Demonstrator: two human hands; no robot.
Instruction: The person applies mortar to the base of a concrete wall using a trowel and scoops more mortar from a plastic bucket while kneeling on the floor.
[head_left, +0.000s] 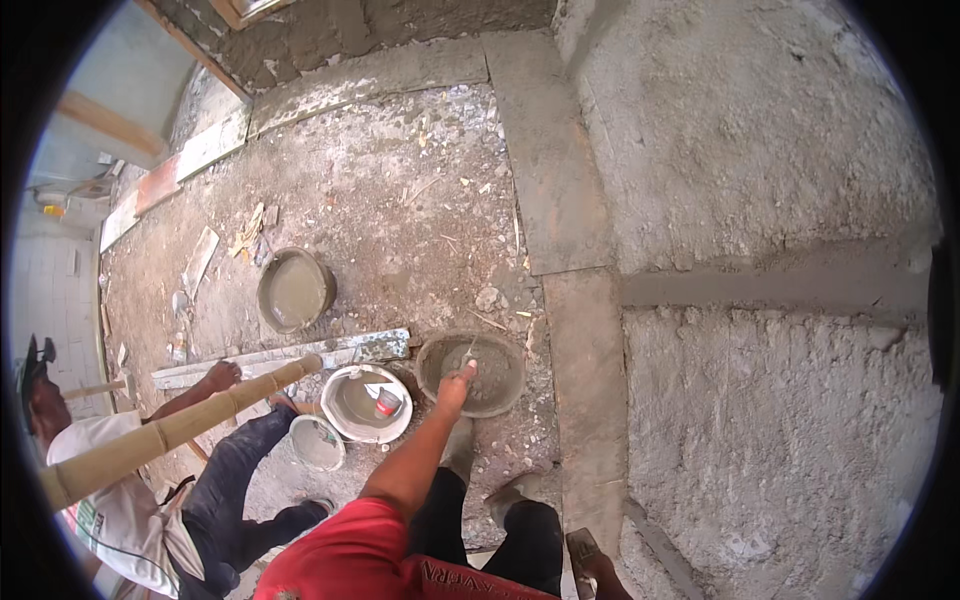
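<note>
My left hand [457, 385] reaches over a round basin of wet grey mortar [490, 390], gripping a trowel [471, 352] whose blade points away from me. At the lower edge, my right hand [600, 568] holds a flat plastering tool [582, 550] beside my leg. Just left of the mortar basin stands a white bucket [356, 425] with a small red container [387, 402] and other items inside. A smaller white bucket [318, 460] sits beside it.
At left a co-worker [140, 520] in a white shirt is beside a bamboo pole [180, 428]. Another basin [296, 289], long boards [250, 368] and rubble lie on the floor. A rough plastered wall [750, 150] with a smooth band rises on the right.
</note>
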